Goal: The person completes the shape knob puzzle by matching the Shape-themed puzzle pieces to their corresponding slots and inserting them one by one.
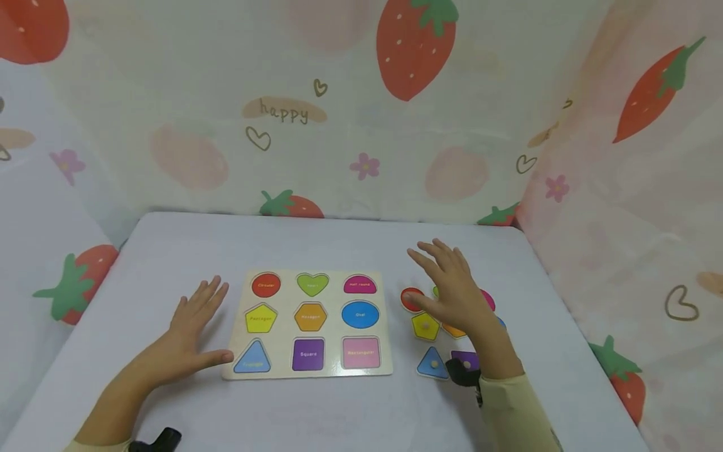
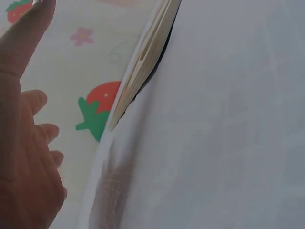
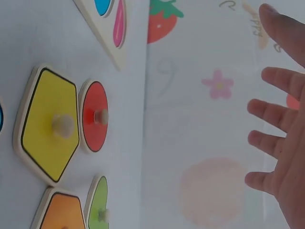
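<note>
A wooden shape puzzle board (image 1: pixel 289 301) lies flat on the white table, with labelled coloured shapes such as a circle, heart and hexagon. My left hand (image 1: pixel 189 342) hovers beside its left edge, fingers spread, thumb near the blue triangle picture. My right hand (image 1: pixel 454 292) is raised over a group of knobbed puzzle pieces right of the board, fingers apart and nothing held. Under and around it lie a yellow pentagon piece (image 3: pixel 35 138), a red circle piece (image 3: pixel 90 131), an orange hexagon piece (image 3: pixel 59 212) and a blue triangle piece (image 1: pixel 427 367). The right forearm partly covers this group.
A purple square piece (image 1: pixel 465 356) lies by the right wrist, partly hidden by the black wrist camera (image 1: pixel 463 373). Behind the table (image 1: pixel 316 414) hangs a strawberry-patterned cloth (image 1: pixel 350 125), which also lines both sides.
</note>
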`<state>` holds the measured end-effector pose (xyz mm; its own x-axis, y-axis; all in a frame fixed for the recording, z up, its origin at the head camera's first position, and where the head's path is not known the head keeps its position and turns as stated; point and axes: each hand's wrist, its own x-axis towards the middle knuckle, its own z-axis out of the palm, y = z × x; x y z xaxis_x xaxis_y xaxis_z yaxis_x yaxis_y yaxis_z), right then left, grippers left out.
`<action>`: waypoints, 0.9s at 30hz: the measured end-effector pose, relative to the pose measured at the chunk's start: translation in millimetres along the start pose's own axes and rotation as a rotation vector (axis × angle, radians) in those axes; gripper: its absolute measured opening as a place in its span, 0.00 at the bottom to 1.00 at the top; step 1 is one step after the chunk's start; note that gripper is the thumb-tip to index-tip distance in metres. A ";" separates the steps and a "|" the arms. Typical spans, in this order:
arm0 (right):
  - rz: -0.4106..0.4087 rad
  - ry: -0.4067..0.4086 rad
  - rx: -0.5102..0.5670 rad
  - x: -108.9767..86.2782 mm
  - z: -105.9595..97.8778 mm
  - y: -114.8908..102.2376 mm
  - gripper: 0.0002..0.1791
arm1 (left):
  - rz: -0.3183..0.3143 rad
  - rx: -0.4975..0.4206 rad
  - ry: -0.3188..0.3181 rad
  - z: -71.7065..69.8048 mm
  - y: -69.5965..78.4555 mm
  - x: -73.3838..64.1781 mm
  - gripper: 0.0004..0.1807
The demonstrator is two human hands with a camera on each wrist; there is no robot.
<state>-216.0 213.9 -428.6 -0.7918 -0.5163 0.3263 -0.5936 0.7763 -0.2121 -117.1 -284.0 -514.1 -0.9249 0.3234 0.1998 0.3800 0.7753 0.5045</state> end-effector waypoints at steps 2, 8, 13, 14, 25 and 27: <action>0.002 -0.005 0.005 1.5 1.1 -1.1 0.46 | -0.012 -0.029 -0.009 3.4 -3.7 0.5 0.66; 0.051 -0.018 0.017 7.0 2.4 -3.2 0.45 | -0.061 -0.013 -0.087 9.5 -6.8 2.5 0.69; 0.073 -0.015 0.061 6.5 3.3 -2.3 0.44 | -0.060 -0.027 -0.097 8.3 -5.7 -0.4 0.68; 0.077 -0.010 0.066 5.4 3.8 -0.8 0.44 | -0.057 -0.032 -0.101 8.5 -5.1 -0.1 0.68; 0.097 -0.014 0.081 3.8 11.2 12.6 0.40 | -0.087 -0.015 -0.152 12.9 -4.0 -1.9 0.71; 0.093 -0.025 0.082 6.4 12.4 15.3 0.39 | -0.092 -0.012 -0.155 11.4 -3.3 -3.7 0.71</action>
<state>-232.0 218.0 -441.2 -0.8469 -0.4531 0.2784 -0.5262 0.7897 -0.3155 -114.9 -281.6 -526.1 -0.9431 0.3319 0.0213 0.2932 0.7994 0.5244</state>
